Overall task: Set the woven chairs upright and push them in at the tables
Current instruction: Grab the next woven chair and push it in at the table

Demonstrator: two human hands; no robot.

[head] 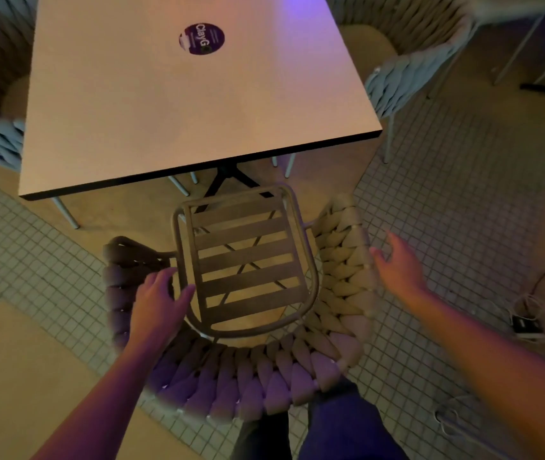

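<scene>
Woven chair [251, 327] stands upright before the table [194, 104], seat not yet tucked under. My left hand [160, 300] grips its left arm weave; my right hand [399, 263] is open, beside the right arm. Remaining: push in.

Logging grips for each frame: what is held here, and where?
The left hand grips the chair at its left seat-frame rail. The right hand is open beside the woven right arm; contact unclear.
</scene>
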